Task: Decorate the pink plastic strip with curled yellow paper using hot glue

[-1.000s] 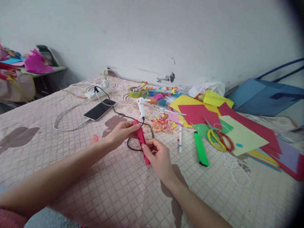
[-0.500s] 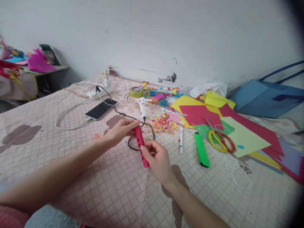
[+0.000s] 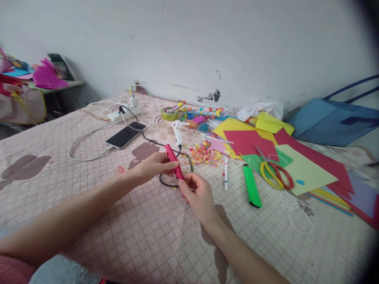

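A narrow red strip with notches [image 3: 171,153], looking like folded paper or foam sheet, is held at a slant above the tablecloth. My left hand [image 3: 155,166] pinches it near the middle between thumb and fingers, leaving its upper end sticking out. Just below, my right hand [image 3: 200,197] grips the lower part, thumb on top; its fingers partly cover that end. Behind the strip stands a white glue gun [image 3: 177,134], its black cord [image 3: 166,183] looping under my hands.
To the right are a white pen [image 3: 226,173], a green strip [image 3: 251,186], yellow-and-red scissors [image 3: 275,175], white string [image 3: 296,211] and coloured sheets [image 3: 308,167]. Paper bits [image 3: 204,154] lie beyond my hands. A phone [image 3: 126,136] and power strip [image 3: 127,113] are at the left.
My left hand has slid from the strip's upper end down to its middle, closer to my right hand. The strip has turned slightly, and its upper end now shows.
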Motion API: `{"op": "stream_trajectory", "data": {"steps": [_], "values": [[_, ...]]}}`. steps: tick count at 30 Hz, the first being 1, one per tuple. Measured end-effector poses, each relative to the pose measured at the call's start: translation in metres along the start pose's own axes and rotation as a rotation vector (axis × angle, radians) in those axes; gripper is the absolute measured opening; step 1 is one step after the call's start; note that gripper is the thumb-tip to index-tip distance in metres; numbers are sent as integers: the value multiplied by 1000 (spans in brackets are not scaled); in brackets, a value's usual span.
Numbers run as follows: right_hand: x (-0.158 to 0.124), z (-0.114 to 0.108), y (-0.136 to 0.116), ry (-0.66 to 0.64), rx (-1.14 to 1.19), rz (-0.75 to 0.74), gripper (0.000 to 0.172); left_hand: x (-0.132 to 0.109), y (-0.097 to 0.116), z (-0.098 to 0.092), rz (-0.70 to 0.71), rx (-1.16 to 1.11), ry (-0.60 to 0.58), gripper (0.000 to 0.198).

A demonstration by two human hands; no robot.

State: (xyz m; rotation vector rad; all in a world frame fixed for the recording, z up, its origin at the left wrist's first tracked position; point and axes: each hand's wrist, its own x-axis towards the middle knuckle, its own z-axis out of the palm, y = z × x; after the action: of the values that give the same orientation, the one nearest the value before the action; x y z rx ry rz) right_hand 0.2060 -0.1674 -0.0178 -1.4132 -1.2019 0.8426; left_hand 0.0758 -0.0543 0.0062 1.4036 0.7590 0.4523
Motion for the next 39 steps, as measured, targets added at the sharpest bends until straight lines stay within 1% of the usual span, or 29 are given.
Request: {"op": "stream_trajectory", "data": {"steps": [4,6,10,12,16,18,21,26,31,34,37,39], "values": [[1,0,0,16,-11,-1,14,-1,-2,2,-20,-8,-111,21],[1,-1,0,7,-17,-9,13,0,-3,2,-16,1,-97,20],[1,0,1,-10,-24,-25,11,0,1,1,9,27,-21,16],[1,0,1,-2,-24,-25,10,-1,3,1,11,20,-17,16],[2,1,3,36,-7,-10,10,-1,0,2,-1,-33,-126,19],[2,1,3,40,-6,-13,10,0,-5,3,-4,-29,-157,19],[2,0,3,24,-14,-18,9,2,-11,2,1,-2,-142,17],[2,0,4,17,-24,-19,8,3,-10,0,38,13,-88,16],[2,1,6,20,-14,-4,9,4,-17,2,32,-37,-160,20],[2,0,6,5,-26,-13,11,5,-18,2,25,-28,-115,20],[1,0,5,-11,-33,5,14,4,-13,1,28,9,-58,18],[1,0,5,-15,-32,20,15,4,-11,1,37,23,-43,17]]}}
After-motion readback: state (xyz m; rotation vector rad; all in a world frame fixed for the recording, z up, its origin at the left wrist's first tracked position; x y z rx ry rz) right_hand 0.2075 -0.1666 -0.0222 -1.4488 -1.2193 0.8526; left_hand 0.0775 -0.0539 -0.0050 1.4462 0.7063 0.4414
